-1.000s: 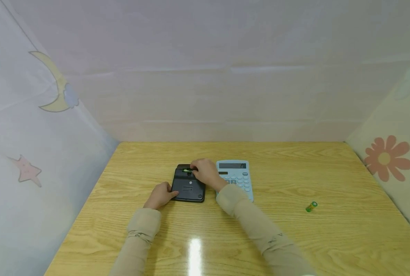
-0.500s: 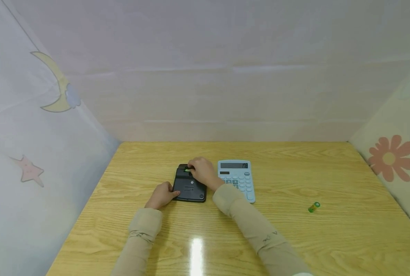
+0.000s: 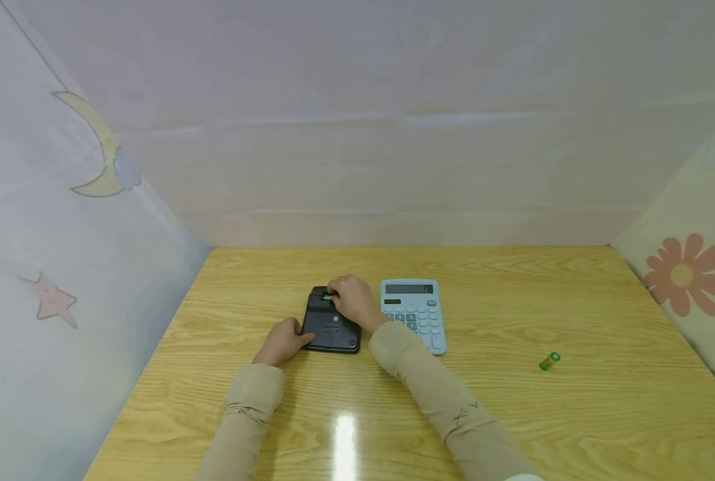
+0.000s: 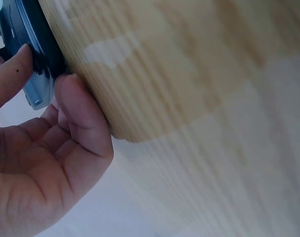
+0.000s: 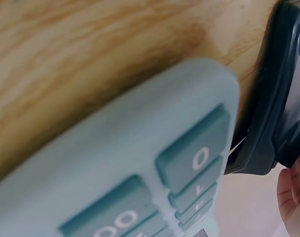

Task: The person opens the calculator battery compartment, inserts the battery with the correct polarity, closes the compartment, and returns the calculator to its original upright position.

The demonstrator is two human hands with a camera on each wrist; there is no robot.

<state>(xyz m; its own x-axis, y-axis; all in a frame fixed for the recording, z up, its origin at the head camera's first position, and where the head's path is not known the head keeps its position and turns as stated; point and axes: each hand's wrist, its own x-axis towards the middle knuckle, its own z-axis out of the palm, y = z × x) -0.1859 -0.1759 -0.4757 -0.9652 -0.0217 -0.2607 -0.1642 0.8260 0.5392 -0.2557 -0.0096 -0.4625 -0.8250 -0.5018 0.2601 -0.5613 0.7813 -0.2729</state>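
Note:
A black calculator lies face down on the table, its raised back end away from me. My left hand grips its near left side, thumb on the back; in the left wrist view the fingers curl at the edge. A green battery shows at the compartment in the raised end. Over that compartment, my right hand pinches a small dark flap, seemingly the battery cover. Its fingertips are partly hidden in the head view and cut off in the right wrist view.
A light blue calculator lies face up just right of the black one, partly under my right forearm. Another green battery lies farther right on the wooden table. Cloth walls enclose the back and sides.
My right hand has shifted slightly left over the compartment, and the green battery's visible part has changed a little. The left hand keeps its hold. The whole view has drifted slightly.

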